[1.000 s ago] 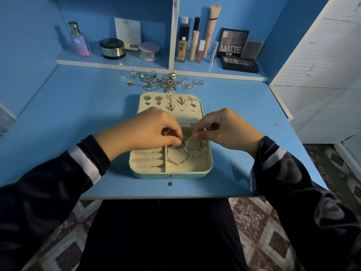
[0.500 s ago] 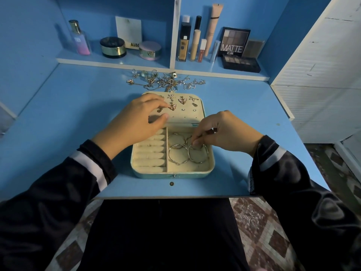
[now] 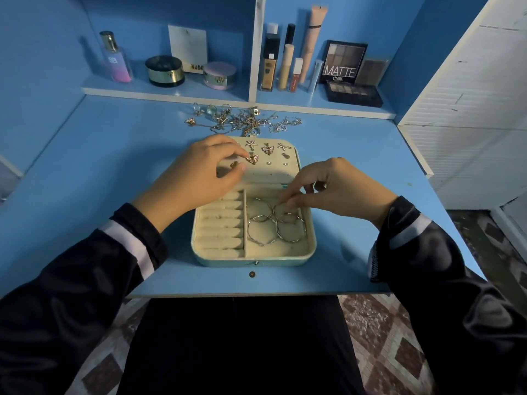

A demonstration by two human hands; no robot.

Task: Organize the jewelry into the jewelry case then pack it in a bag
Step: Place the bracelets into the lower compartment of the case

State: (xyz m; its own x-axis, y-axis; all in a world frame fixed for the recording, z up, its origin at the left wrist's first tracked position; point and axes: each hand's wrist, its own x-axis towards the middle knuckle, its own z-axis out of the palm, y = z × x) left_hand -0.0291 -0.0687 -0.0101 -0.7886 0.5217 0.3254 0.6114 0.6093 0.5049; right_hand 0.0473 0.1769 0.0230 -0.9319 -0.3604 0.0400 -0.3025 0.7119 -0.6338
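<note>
- Open jewelry case (image 3: 222, 263) at the middle of the counter's (image 3: 85, 172) front edge, set just back from it, with its lid (image 3: 273, 178) laid flat toward the rear edge.
- In the left compartment of the base: a row of cream ring rolls (image 3: 219, 223).
- In the right compartment: thin silver hoop earrings (image 3: 273, 222), overlapping and flat on the lining.
- Right grip (image 3: 336, 189) low over the rear of that right compartment. Thumb and forefinger pinched on the rim of one of the hoop earrings, other fingers curled above.
- Left grip (image 3: 199, 175) over the left half of the lid. Fingers curved, forefinger tip touching a gold winged earring (image 3: 252, 159) pinned there, thumb just below and slightly apart.
- Cannot tell whether grasping anything or only touching.
- Further along the lid toward its rear right corner: more pinned earrings (image 3: 268, 149), star and insect shapes, plus a few tiny studs.
- Tangled heap of loose jewelry (image 3: 242, 122), chains and rings, along the middle of the counter's rear edge, just behind the lid.
- Small dark round cap (image 3: 252, 274) on the counter between the case and the front edge.
- Above the rear edge, a blue shelf (image 3: 171, 94) split by a white upright.
- To the left of the upright: a perfume bottle (image 3: 115, 58) and two round jars.
- To the right of it: upright makeup tubes (image 3: 285, 64) and a palette marked MATTE (image 3: 343, 62).
- Dark sleeves with a white band at each wrist.
</note>
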